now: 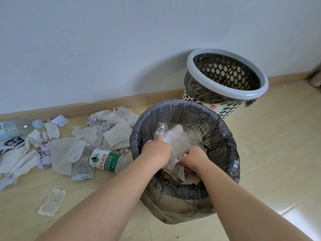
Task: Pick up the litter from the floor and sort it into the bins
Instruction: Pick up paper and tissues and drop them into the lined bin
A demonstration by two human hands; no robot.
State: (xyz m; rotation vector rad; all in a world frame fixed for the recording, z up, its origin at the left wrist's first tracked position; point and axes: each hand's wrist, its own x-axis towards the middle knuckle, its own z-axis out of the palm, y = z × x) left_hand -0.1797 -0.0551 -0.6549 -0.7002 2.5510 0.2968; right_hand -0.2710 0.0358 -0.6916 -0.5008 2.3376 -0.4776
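Note:
Both my hands reach into the near grey lattice bin [225,136], which is lined with a dark bag. My left hand [156,151] and my right hand [194,159] are closed on a crumpled wad of clear plastic film [180,136] inside it, with brown paper underneath. Behind stands a white perforated bin [225,108] with a pale rim and a dark liner. On the floor to the left lie a green-labelled water bottle [104,160], a clear bottle with a blue cap [15,127], several white tissues [66,152] and paper scraps.
A flat empty sachet [52,201] lies alone on the pale wood floor near my left forearm. A small printed packet [83,170] sits beside the green-labelled bottle. The white wall and wooden skirting run behind the litter and the bins.

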